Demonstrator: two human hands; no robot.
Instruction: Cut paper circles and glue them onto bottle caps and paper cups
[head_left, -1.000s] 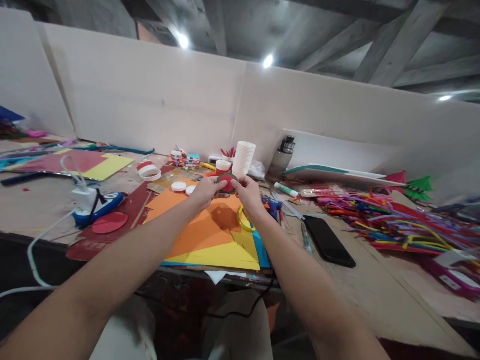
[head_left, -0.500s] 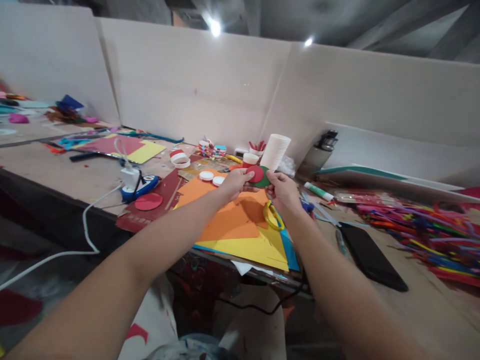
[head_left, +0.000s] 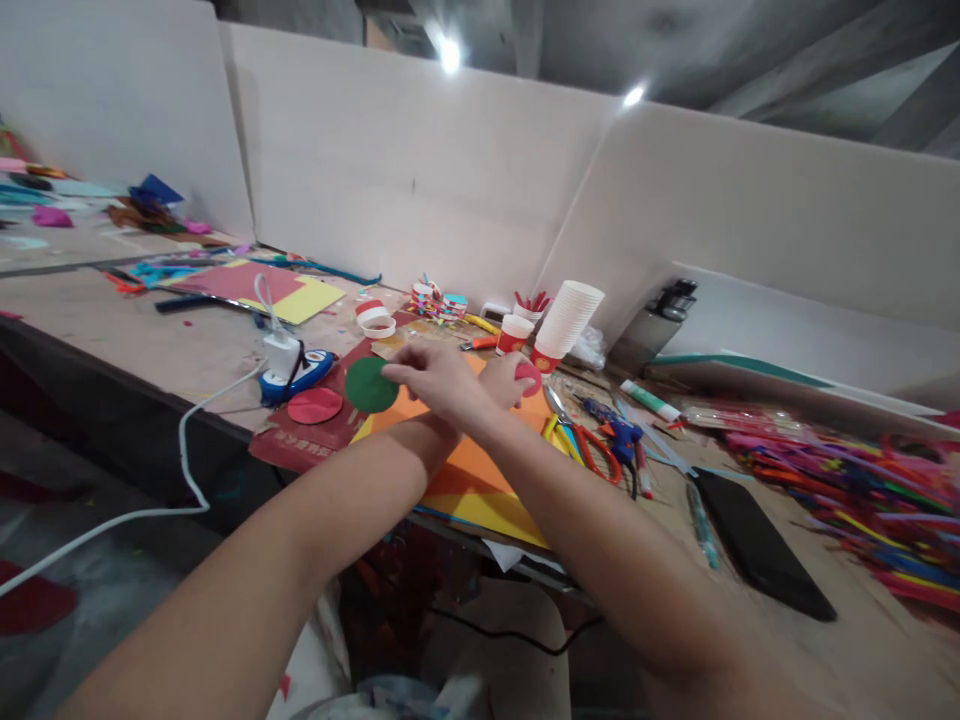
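Observation:
My arms are crossed over the orange paper (head_left: 472, 468). My right hand (head_left: 435, 378), on the left side of the view, pinches a green disc (head_left: 372, 385) at its right edge. Beyond the right wrist, my left hand (head_left: 501, 382) holds a smaller red disc (head_left: 529, 379); part of that hand is hidden. A flat red disc (head_left: 315, 406) lies left of the green one, beside a blue and white object (head_left: 298, 376) with a white plug on it. Yellow paper (head_left: 487, 512) shows under the orange sheet.
Scissors with red handles (head_left: 598, 455) and a blue glue gun (head_left: 621, 436) lie to the right. Behind stand a red cup (head_left: 514, 334) and stacked paper cups (head_left: 574, 315). A black phone-like slab (head_left: 761, 545) and colourful pipe cleaners (head_left: 885, 500) are farther right.
The two discs, overlapping before, are now apart. My right hand has crossed leftward over my left arm with the green disc, and my left hand has moved slightly right with the red one.

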